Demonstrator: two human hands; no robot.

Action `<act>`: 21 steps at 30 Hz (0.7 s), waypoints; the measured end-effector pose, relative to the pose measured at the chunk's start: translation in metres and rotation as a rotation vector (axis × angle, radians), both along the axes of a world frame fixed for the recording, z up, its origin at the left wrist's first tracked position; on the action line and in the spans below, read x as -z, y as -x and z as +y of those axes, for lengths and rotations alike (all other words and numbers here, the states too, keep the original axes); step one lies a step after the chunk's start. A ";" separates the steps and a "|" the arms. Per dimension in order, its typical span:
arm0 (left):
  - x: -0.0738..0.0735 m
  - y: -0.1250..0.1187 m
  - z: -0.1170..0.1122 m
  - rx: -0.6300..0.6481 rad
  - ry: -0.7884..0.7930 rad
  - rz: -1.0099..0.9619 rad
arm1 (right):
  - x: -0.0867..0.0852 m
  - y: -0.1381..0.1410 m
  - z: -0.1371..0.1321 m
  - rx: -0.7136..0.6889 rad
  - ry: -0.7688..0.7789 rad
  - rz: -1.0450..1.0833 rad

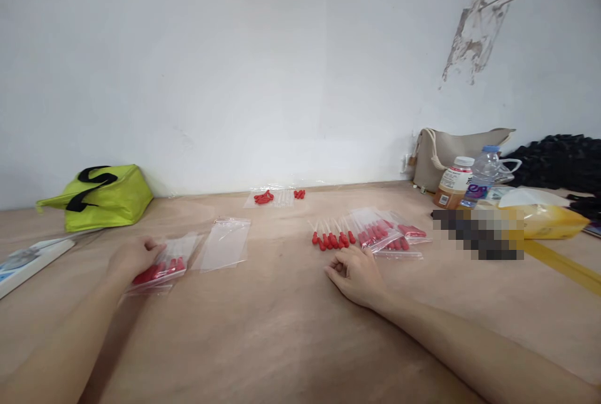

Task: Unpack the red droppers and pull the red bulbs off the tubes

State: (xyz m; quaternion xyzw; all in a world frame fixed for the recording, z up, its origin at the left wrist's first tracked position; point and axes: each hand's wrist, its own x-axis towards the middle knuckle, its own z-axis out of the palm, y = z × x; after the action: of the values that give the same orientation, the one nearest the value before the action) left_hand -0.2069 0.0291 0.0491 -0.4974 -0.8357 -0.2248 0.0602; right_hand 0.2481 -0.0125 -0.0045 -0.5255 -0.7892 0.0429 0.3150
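- A green bag (110, 196) with black handles stands at the far left of the brown surface (263, 329), behind a white item (40, 257) at the edge.
- A beige bag (453, 150), a brown drink bottle (453, 186), a water bottle (483, 172) and a yellow tissue pack (539, 222) crowd the right; a blurred patch hides something before them.
- Two clusters of red pieces (263, 197) lie near the wall (258, 78).
- Flat plastic bags (223, 246) lie between the hands, nearer the left.
- The left hand (134, 261) rests at a filled bag (177, 274) of red-ended droppers; its fingertips are partly hidden, so whether its grip pinches the plastic cannot be told.
- The right hand (359, 274) lies just in front of a row of loose droppers (332, 241), fingers loosely curled; whether its grip pinches or touches one cannot be told.
- More filled bags (394, 238) overlap just beside that row, on its right.
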 end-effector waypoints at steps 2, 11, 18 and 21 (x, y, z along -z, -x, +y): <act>0.000 -0.002 -0.003 0.002 0.092 0.046 | 0.000 0.000 0.000 -0.003 -0.005 -0.005; -0.031 -0.035 -0.025 -0.113 -0.026 0.273 | 0.000 0.000 -0.002 -0.011 -0.025 -0.027; -0.010 -0.137 -0.024 0.513 -0.195 -0.517 | 0.000 0.000 -0.001 -0.040 -0.043 -0.018; 0.023 -0.187 -0.017 0.655 -0.065 -0.635 | -0.002 0.000 -0.002 -0.112 -0.058 0.005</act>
State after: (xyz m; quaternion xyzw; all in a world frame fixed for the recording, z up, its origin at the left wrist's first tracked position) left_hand -0.0202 0.0125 0.0259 -0.6400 -0.6038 -0.3993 -0.2575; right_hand 0.2481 -0.0150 -0.0027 -0.4710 -0.8175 0.0386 0.3292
